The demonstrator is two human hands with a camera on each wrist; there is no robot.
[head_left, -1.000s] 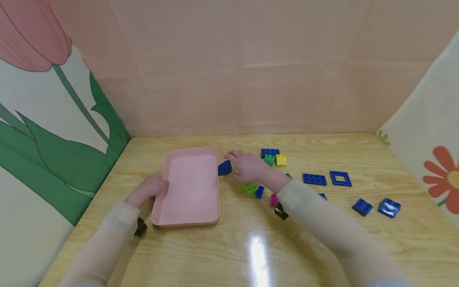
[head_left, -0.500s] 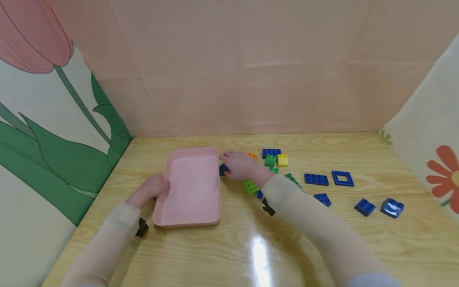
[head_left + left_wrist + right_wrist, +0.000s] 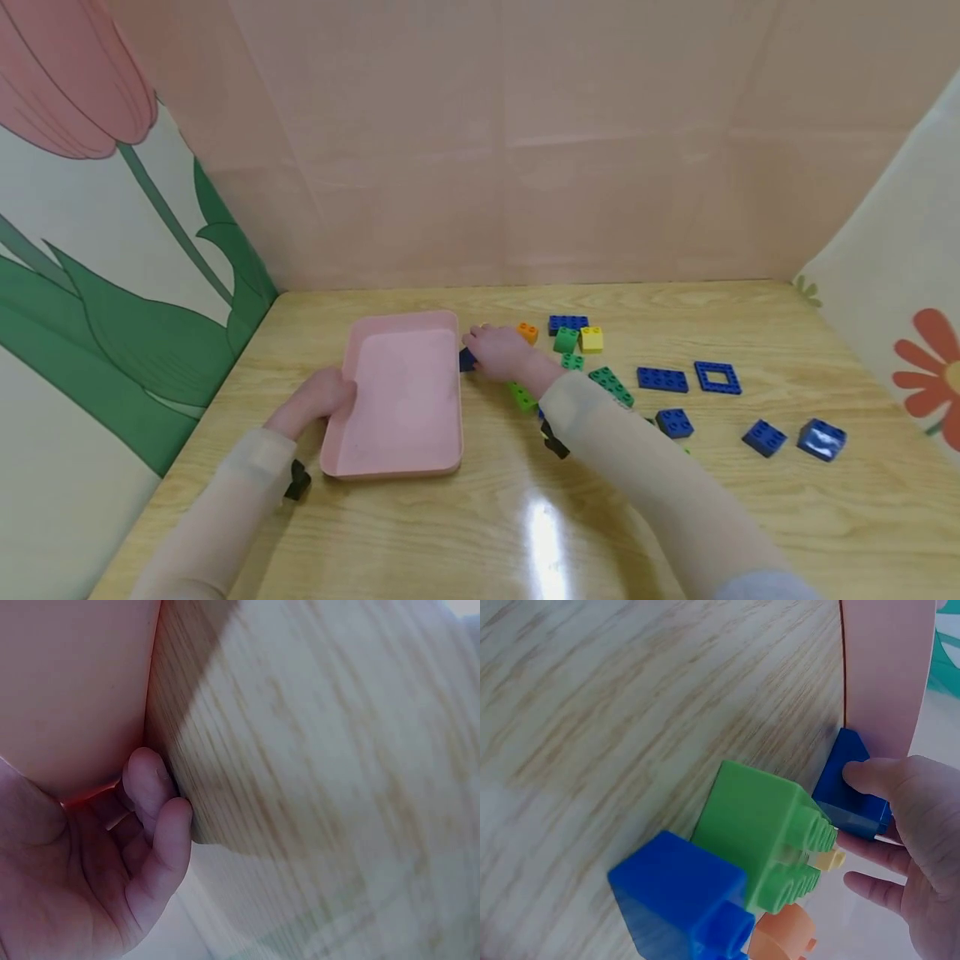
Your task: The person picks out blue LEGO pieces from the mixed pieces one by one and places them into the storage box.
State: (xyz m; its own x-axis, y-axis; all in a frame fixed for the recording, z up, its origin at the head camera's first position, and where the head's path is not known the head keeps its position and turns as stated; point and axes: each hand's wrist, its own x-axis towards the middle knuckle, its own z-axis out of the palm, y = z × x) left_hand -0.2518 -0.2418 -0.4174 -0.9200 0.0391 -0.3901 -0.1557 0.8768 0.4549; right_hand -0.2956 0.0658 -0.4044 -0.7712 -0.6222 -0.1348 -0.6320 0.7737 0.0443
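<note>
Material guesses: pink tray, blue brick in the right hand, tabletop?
Pink tray: probably moulded plastic, satin; smooth one-colour walls, rounded corners.
Blue brick: likely hard plastic, smooth; crisp edges and even colour.
Tabletop: wood-look, glossy; pale grain with a bright light reflection. Whether it's varnished wood, laminate or a printed cover, I can't tell.

Surface (image 3: pixel 420 533): pale wood grain, glossy, one white glare (image 3: pixel 546 542) toward the near side. Back wall (image 3: pixel 502 150): dull pink, creased lengthwise and crosswise. Left wall (image 3: pixel 60 200): white, printed with pink tulip (image 3: pixel 82 75), green stem (image 3: pixel 175 223), broad leaves (image 3: pixel 150 342). Right wall (image 3: pixel 885 258): whitish, with red flower (image 3: pixel 937 371), yellow-centred; small green sprig (image 3: pixel 807 290) low, near the corner.
</note>
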